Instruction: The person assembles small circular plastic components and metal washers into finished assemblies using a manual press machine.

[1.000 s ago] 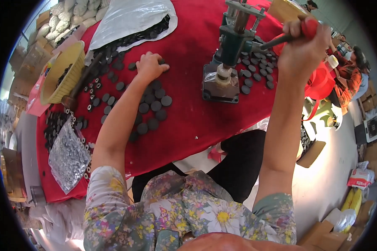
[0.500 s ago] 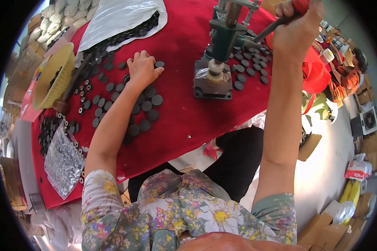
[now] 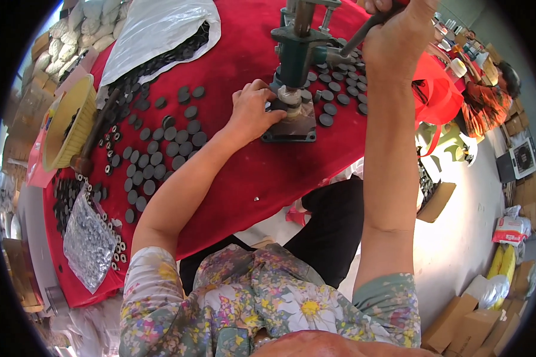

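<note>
A dark green hand press [image 3: 295, 56] stands on the red-covered table, its base plate [image 3: 289, 132] toward me. My left hand [image 3: 253, 114] reaches to the press from the left, thumb and fingers closed around a dark round disc [image 3: 277, 106] beside the pressing head. The fingers partly hide that disc. My right hand [image 3: 396, 44] is raised at the upper right and wrapped round the press's lever [image 3: 363, 37]. Many loose grey discs [image 3: 155, 157] lie left of the press. More grey discs [image 3: 333, 89] are spread to its right.
A white sack [image 3: 155, 35] of dark pieces lies at the back left. Near it are a yellow basket [image 3: 80, 131], a mallet [image 3: 82, 163] and a clear bag [image 3: 89, 238] of small parts. A red bag [image 3: 432, 89] hangs at the right; another person [image 3: 488, 110] is beyond.
My left hand has moved right from the loose discs to the press, now with a disc in its fingers. My right hand stays on the lever. The whole view has shifted slightly.
</note>
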